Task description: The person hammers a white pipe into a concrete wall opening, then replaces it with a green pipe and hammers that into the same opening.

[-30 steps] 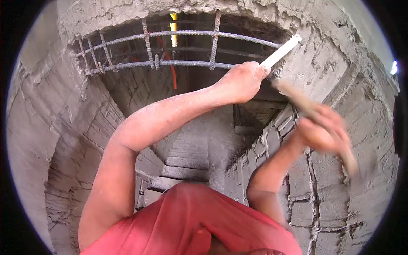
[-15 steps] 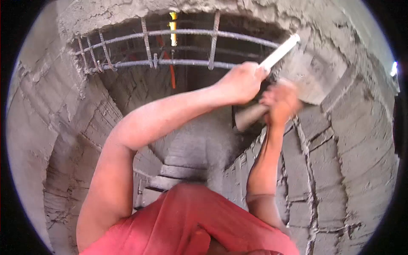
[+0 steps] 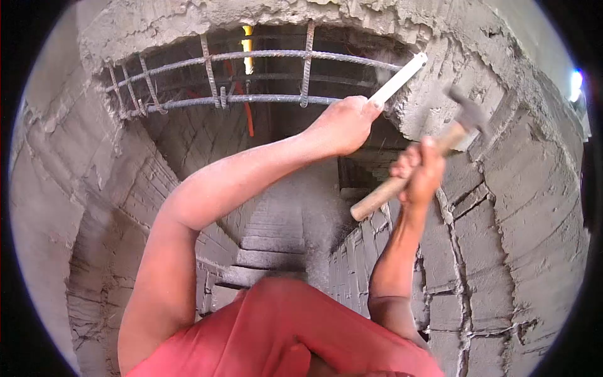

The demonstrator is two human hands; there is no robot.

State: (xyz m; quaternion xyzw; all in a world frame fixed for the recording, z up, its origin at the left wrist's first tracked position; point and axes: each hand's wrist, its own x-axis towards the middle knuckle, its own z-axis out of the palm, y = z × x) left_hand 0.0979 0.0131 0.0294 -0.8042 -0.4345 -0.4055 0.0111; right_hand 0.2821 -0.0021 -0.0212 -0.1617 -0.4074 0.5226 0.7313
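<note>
My left hand [image 3: 342, 125], at the end of an outstretched arm, is closed around a pale chisel-like bar [image 3: 399, 80]. The bar slants up to the right from my fist, its far end overlapping the rough concrete rim [image 3: 440, 69] of the opening. My right hand [image 3: 419, 168] grips the wooden handle of a hammer [image 3: 381, 196] midway along. The hammer's dark head, slightly blurred, is up and to the right, in front of the concrete and apart from the bar.
Steel reinforcing bars [image 3: 264, 98] cross the opening ahead of me. A yellow object [image 3: 247, 47] and an orange strip [image 3: 249, 118] hang behind them. Dusty steps [image 3: 271, 243] descend below, between curved walls of grey blocks [image 3: 490, 251]. A bright light [image 3: 576, 85] shows at far right.
My right hand has swung the hammer; its head, hidden before, now shows up at the right. The bar and my left hand appear slightly further left.
</note>
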